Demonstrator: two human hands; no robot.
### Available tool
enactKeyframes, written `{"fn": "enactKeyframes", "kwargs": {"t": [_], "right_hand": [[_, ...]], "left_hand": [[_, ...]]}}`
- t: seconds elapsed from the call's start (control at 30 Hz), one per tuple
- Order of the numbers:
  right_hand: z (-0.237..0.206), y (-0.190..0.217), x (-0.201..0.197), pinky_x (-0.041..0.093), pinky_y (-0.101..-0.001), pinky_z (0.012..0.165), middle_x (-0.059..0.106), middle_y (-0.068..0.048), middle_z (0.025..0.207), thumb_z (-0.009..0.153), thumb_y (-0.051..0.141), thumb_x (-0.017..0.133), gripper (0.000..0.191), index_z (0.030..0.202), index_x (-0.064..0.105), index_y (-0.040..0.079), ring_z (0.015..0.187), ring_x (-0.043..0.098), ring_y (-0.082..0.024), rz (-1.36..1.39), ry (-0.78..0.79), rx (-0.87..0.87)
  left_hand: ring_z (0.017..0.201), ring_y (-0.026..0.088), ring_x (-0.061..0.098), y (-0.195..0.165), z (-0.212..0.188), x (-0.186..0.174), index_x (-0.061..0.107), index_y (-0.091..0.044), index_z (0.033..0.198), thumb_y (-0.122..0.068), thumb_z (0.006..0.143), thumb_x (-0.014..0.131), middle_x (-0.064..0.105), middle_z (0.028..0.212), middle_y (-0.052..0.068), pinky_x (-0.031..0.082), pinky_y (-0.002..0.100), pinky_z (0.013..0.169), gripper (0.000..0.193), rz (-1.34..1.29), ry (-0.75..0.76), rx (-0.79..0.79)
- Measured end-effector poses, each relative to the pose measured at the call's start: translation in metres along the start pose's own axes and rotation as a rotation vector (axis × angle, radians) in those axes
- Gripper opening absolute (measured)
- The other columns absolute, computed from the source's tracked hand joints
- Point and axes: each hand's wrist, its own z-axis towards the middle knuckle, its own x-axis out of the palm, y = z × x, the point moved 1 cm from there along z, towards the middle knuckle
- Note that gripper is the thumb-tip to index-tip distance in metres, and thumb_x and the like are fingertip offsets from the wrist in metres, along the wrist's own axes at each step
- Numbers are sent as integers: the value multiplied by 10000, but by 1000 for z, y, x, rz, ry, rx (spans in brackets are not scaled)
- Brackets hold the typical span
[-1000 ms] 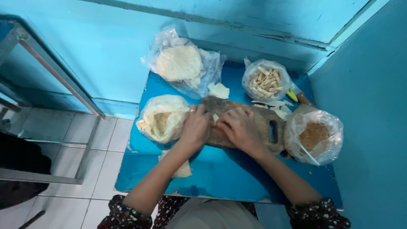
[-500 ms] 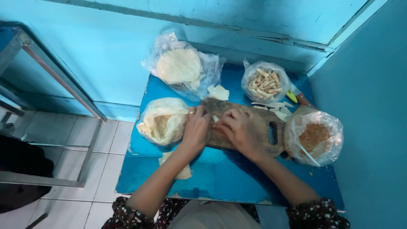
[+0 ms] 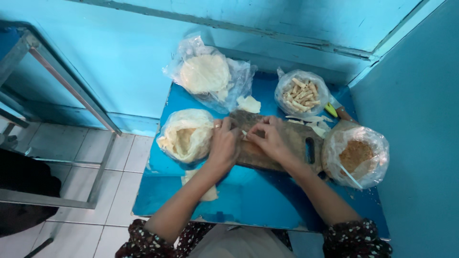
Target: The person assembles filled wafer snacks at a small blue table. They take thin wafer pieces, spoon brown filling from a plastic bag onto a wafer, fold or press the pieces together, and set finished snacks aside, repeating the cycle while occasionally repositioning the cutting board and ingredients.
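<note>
Both hands on board (image 3: pixel 287 143) | left hand (image 3: pixel 224 143) and right hand (image 3: pixel 267 138) fingertips pinch 1 small pale roll (image 3: pixel 244 134) between them | roll's axis unclear.

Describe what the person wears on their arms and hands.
Both forearms are bare. Dark sleeves with a small light floral print are pushed up near the elbows. The left hand has a ring on one finger; the right hand shows no jewellery.

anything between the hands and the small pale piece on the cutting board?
Nothing visible. The left hand and right hand meet over the wooden cutting board, fingertips already pinching the small pale piece. The bags sit off to the sides.
</note>
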Motion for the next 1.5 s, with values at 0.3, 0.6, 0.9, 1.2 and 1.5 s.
{"fn": "enactKeyframes", "kwargs": {"t": [0.3, 0.6, 0.9, 1.2, 1.5], "right_hand": [[3, 14, -10, 441, -441, 898, 579, -89, 1063, 795, 343, 813, 204, 926, 786, 189, 1058, 541, -312, -42, -63, -6], [-4, 16, -17, 367, -490, 896, 567, -67, 1162, 821, 292, 798, 129, 888, 755, 191, 1079, 523, -284, -259, -117, -263], [29, 7, 5, 359, -534, 894, 512, -96, 1143, 756, 306, 755, 163, 851, 730, 176, 1129, 485, -315, -412, -79, -162], [30, -3, -22, 376, -504, 945, 640, -34, 1151, 864, 325, 734, 168, 950, 802, 198, 1134, 558, -262, -57, 81, -160], [23, 1, -28, 506, -423, 868, 733, -14, 969, 929, 243, 735, 158, 998, 755, 103, 941, 688, -197, 106, 46, 22]], "left_hand": [[1070, 465, 499, -2, -1, 1, 703, 3, 894, -8, 772, 692, 531, 1173, 238, 445, 542, 883, 123, 43, -50, 30], [1108, 452, 561, 4, 5, 0, 641, 19, 1140, 109, 787, 571, 558, 1226, 231, 487, 501, 949, 371, -124, -125, -13], [1101, 426, 631, -5, 4, -12, 604, -25, 1278, 149, 807, 546, 473, 1443, 242, 560, 463, 873, 506, -124, -116, -10], [1080, 383, 659, -6, 4, -22, 600, 0, 1264, 190, 752, 557, 482, 1440, 226, 577, 432, 871, 549, -184, -136, 51], [1085, 382, 653, -13, 3, -27, 626, -18, 1278, 189, 725, 574, 495, 1447, 207, 564, 428, 875, 593, -129, -120, 47]]}}
